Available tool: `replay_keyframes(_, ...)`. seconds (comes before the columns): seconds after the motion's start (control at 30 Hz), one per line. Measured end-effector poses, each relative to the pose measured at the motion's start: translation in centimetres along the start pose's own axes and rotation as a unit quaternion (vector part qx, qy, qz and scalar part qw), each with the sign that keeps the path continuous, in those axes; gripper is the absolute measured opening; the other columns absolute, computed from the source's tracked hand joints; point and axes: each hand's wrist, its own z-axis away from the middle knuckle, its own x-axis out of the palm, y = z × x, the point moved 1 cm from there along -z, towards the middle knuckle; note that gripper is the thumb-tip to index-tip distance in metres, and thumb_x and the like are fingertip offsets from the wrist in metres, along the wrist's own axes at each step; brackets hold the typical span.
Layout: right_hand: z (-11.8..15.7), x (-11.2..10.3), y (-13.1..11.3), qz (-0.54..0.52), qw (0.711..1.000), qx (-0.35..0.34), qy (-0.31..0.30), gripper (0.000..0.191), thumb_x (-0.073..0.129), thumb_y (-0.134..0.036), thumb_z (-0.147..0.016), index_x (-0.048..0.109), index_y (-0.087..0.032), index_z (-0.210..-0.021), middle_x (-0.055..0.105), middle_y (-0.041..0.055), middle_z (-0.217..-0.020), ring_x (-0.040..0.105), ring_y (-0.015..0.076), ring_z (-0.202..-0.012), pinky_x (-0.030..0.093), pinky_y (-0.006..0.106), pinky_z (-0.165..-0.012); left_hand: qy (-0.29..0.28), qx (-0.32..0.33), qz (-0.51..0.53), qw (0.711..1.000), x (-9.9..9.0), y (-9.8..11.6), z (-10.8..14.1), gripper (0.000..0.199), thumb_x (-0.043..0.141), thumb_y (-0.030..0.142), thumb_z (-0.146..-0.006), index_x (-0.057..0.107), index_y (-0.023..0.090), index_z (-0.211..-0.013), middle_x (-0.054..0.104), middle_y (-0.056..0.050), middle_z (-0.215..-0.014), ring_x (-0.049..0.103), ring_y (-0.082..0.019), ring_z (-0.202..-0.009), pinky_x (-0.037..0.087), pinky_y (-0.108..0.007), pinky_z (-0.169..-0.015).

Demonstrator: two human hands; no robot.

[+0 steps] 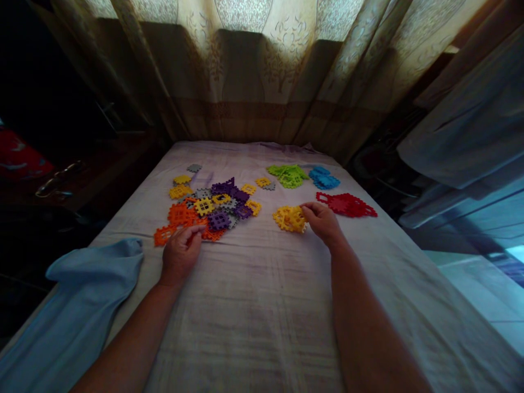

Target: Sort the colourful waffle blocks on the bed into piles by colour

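Note:
My right hand (323, 222) pinches a yellow interlocking tile (302, 213) at the right edge of a small pile of yellow tiles (286, 218). On the left, my left hand (182, 252) rests at the near edge of a mixed heap, its fingers curled together beside the orange tiles (180, 214). Whether those fingers hold a tile is hidden. Purple tiles (219, 220), grey tiles (202, 193) and yellow tiles lie jumbled in that heap, several of them overlapping.
Sorted by colour, green tiles (289, 176), blue tiles (323, 177) and red tiles (347, 204) lie at the back right of the sheet-covered bed (254, 305). A light blue cloth (94, 289) drapes over the left edge. Behind the bed hangs a curtain (254, 71).

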Motion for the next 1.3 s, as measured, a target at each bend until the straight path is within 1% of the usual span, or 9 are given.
replay_keyframes(0.27,0.4,0.1,-0.6,0.134,0.99,-0.029,-0.02,0.027,0.055,-0.035,-0.083,0.077,-0.023,-0.093,0.077,0.0051,-0.094,0.067,0.0206,-0.084,0.051,0.033,-0.076,0.001,-0.002,-0.003,1.0,0.0,0.0,0.0,0.03,0.049,0.034,-0.084,0.074,0.023,-0.097,0.076,-0.004,-0.096,0.069,-0.022,-0.091,0.054,-0.036,-0.089)
replay_keyframes(0.43,0.5,0.0,-1.2,0.2,0.979,-0.032,0.0,0.03,0.052,-0.032,-0.086,0.077,-0.022,-0.099,0.075,0.0082,-0.103,0.066,0.0208,-0.086,0.051,0.033,-0.078,-0.008,-0.001,0.004,1.0,0.1,0.0,0.0,0.033,0.048,0.035,-0.084,0.075,0.021,-0.097,0.076,-0.004,-0.095,0.069,-0.022,-0.091,0.054,-0.036,-0.09)
replay_keyframes(0.5,0.7,0.2,-2.1,0.208,0.977,-0.053,0.016,0.03,0.051,-0.03,-0.088,0.077,-0.021,-0.099,0.074,0.0091,-0.104,0.066,0.0217,-0.089,0.051,0.034,-0.081,-0.008,-0.002,0.001,1.0,0.1,0.0,0.0,0.033,0.048,0.035,-0.084,0.075,0.022,-0.097,0.076,-0.004,-0.095,0.069,-0.022,-0.09,0.054,-0.035,-0.09)
replay_keyframes(0.6,1.4,2.0,-3.9,0.21,0.969,-0.129,0.009,0.03,0.05,-0.028,-0.09,0.075,-0.02,-0.105,0.072,0.0111,-0.11,0.064,0.0247,-0.103,0.048,0.039,-0.094,-0.007,0.001,-0.002,1.0,0.0,0.0,-0.1,0.032,0.048,0.035,-0.084,0.075,0.022,-0.097,0.076,-0.004,-0.094,0.069,-0.022,-0.09,0.054,-0.036,-0.09)
replay_keyframes(0.7,3.0,5.1,-5.9,0.234,0.952,-0.191,-0.045,0.034,0.052,-0.029,-0.092,0.069,-0.021,-0.121,0.065,0.0137,-0.13,0.054,0.0288,-0.124,0.04,0.046,-0.106,-0.006,0.002,-0.003,1.0,0.0,0.0,0.0,0.031,0.049,0.034,-0.084,0.075,0.022,-0.097,0.076,-0.004,-0.095,0.069,-0.022,-0.091,0.054,-0.036,-0.091)
replay_keyframes(0.77,4.0,7.1,-6.7,0.271,0.941,-0.191,-0.072,0.042,0.054,-0.031,-0.092,0.062,-0.024,-0.132,0.055,0.0133,-0.144,0.042,0.0319,-0.137,0.034,0.051,-0.111,-0.004,0.003,-0.002,1.0,0.0,0.0,0.0,0.031,0.048,0.034,-0.085,0.075,0.022,-0.097,0.076,-0.004,-0.095,0.069,-0.022,-0.092,0.054,-0.036,-0.09)
replay_keyframes(0.87,4.8,9.0,-7.2,0.323,0.929,-0.156,-0.09,0.046,0.052,-0.033,-0.094,0.056,-0.024,-0.139,0.045,0.0142,-0.153,0.029,0.0349,-0.146,0.026,0.057,-0.114,-0.002,0.007,0.002,1.0,0.1,-0.1,0.0,0.031,0.048,0.034,-0.085,0.075,0.022,-0.097,0.077,-0.004,-0.096,0.069,-0.022,-0.092,0.054,-0.036,-0.09)
replay_keyframes(1.1,3.7,10.1,-8.0,0.341,0.924,-0.141,-0.098,0.04,0.053,-0.032,-0.094,0.062,-0.026,-0.132,0.05,0.0129,-0.149,0.031,0.0346,-0.145,0.025,0.057,-0.114,-0.006,0.002,0.008,1.0,0.1,0.1,0.0,0.03,0.048,0.033,-0.085,0.075,0.023,-0.096,0.077,-0.003,-0.096,0.069,-0.021,-0.092,0.054,-0.035,-0.091)
replay_keyframes(1.3,5.0,10.9,-9.2,0.296,0.929,-0.17,-0.145,0.024,0.052,-0.03,-0.095,0.069,-0.023,-0.111,0.062,0.0129,-0.13,0.05,0.0284,-0.126,0.037,0.046,-0.105,0.0,0.003,0.014,1.0,0.2,-0.2,0.0,0.031,0.048,0.034,-0.085,0.075,0.022,-0.096,0.076,-0.004,-0.094,0.069,-0.022,-0.09,0.053,-0.036,-0.09)
